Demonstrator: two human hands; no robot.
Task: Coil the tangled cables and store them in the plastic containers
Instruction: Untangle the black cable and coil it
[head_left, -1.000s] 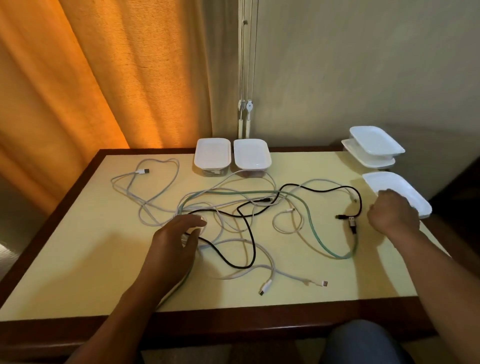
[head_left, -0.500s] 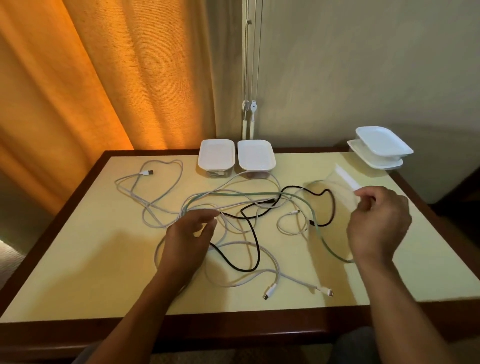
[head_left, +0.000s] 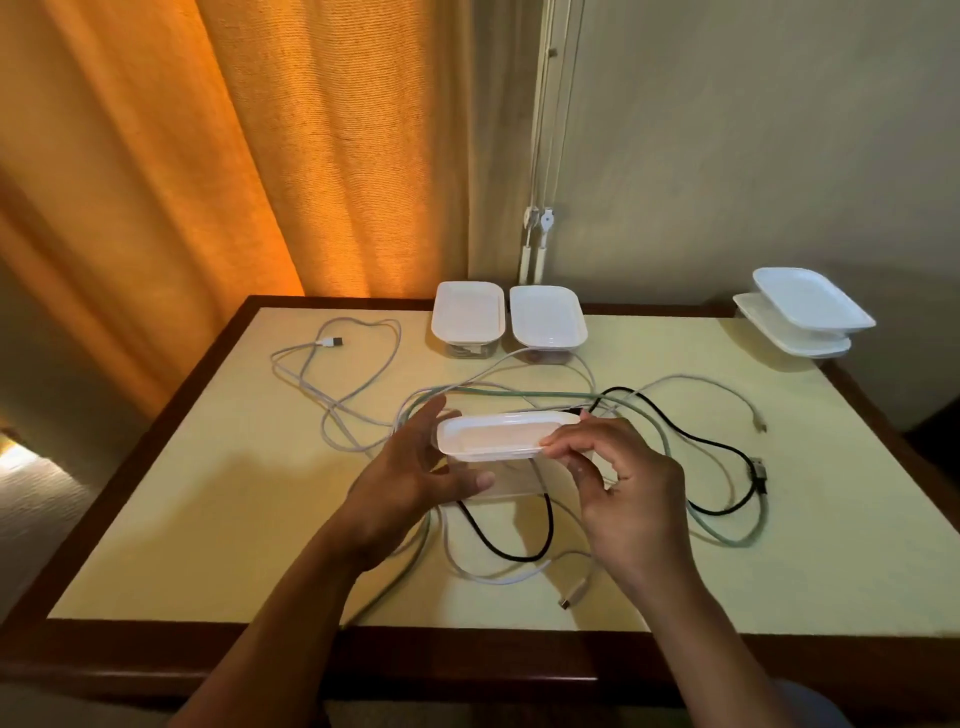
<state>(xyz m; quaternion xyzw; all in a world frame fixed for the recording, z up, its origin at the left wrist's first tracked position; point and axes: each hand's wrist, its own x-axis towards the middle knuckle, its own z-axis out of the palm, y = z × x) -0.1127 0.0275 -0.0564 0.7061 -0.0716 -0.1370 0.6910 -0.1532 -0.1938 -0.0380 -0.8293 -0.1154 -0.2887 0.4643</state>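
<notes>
My right fingertips (head_left: 563, 442) are pinching the right end of the plastic container (head_left: 493, 434), right at the rim of its white lid, with the rest of the right hand (head_left: 623, 483) curled in behind. On the other end, the left hand (head_left: 410, 473) cups it: thumb up along the far edge, fingers (head_left: 467, 482) tucked under the clear body. So both hands are gripping the same box.

The box sits dead centre of the frame, held just above the mess, lid up. Its long axis runs left to right, pretty much level.

Under and around it is the tangle. The black cable (head_left: 675, 431) loops out to the right and back under my hands. The green cable (head_left: 519, 397) runs behind the box and swings round lower right. The white cable (head_left: 353, 374) sprawls to the left, its plug lying upper left.

Further out, two lidded containers (head_left: 467, 317) sit side by side at the back edge of the table (head_left: 182, 493), long axes pointing away from me. A stack of two more (head_left: 810, 306) is at the upper right. An orange curtain (head_left: 208, 156) fills the upper left.
</notes>
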